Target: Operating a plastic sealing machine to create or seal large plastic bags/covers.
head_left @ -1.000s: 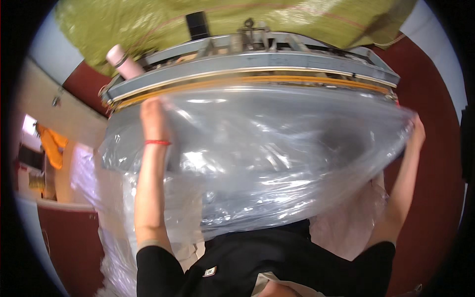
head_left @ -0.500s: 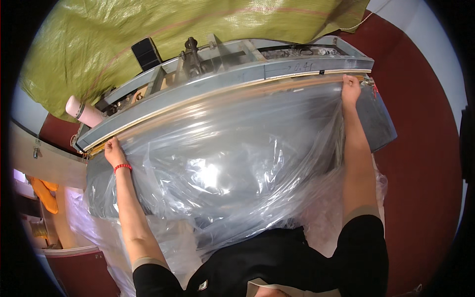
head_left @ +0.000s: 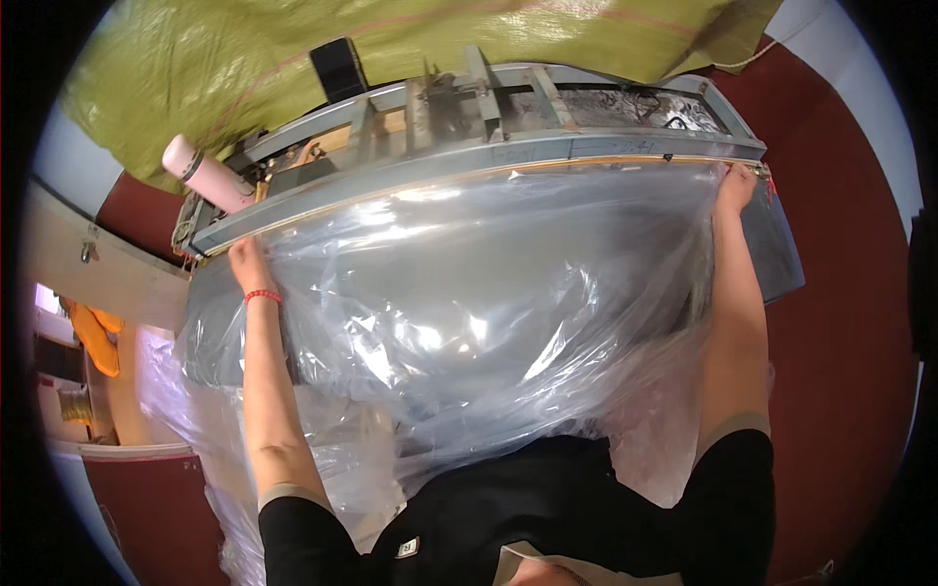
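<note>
- Here we are with the clear plastic sheet [head_left: 469, 283], spread wide in front of us over a dark grey tabletop [head_left: 780, 264], its far edge close along a grey metal frame [head_left: 440, 162].
- Our left hand [head_left: 248, 259], below a red bracelet [head_left: 263, 295], has its fingers clenched on the sheet near the frame's left end.
- Over on the right, our right hand [head_left: 737, 186] grasps the sheet's far corner, fingers curled tight, a bit of red [head_left: 771, 188] just beside it.
- Straight ahead, the long front bar stands in the way like a low wall, with crosspieces behind it.
- A pink bottle [head_left: 220, 184] crowds the frame's left end, just beyond our left hand; whether it stands upright we cannot tell.
- Behind the frame we spot a black phone-like slab [head_left: 338, 68] against a shiny yellow-green tarp [head_left: 234, 68].
- Out to the left, there's a pale panel [head_left: 117, 234] with a small metal fitting, and something orange [head_left: 96, 342] beyond it.
- Close in, the sheet bunches in glossy folds against our black shirt [head_left: 567, 498].
</note>
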Motion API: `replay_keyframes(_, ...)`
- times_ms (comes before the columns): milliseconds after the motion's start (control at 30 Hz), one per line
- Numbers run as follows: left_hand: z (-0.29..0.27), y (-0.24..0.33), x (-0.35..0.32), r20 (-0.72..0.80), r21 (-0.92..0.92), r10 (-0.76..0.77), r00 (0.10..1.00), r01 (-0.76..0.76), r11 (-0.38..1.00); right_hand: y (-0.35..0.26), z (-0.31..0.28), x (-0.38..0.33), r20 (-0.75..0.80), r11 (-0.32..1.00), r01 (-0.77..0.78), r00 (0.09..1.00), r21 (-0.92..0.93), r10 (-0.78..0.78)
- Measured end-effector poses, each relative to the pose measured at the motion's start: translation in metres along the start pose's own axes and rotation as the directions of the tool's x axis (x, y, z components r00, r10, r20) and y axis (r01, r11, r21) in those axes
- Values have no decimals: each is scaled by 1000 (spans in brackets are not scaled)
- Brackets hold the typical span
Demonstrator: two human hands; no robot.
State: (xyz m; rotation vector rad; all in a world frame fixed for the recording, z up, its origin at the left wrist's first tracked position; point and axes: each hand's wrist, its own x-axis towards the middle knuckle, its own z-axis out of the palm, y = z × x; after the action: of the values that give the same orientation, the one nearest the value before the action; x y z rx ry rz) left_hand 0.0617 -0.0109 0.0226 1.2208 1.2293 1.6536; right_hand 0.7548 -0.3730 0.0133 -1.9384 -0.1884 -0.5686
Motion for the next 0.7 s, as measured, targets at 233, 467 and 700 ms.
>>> replay_keyframes(233, -52, 109, -74, 213, -54, 313, 926, -309, 950, -216, -40, -174, 180, 563, 673, 552, 480, -814)
replay_keyframes(467, -130, 79, -71, 150, 504, 290, 945, -326, 800, -205, -55, -251, 796, 807, 20, 145, 591, -587)
replay_keyframes(700, -109, 76, -151, 838, 505, 28, 545, -794, 339, -17, -104, -69, 525, 919, 391, 771, 57, -361)
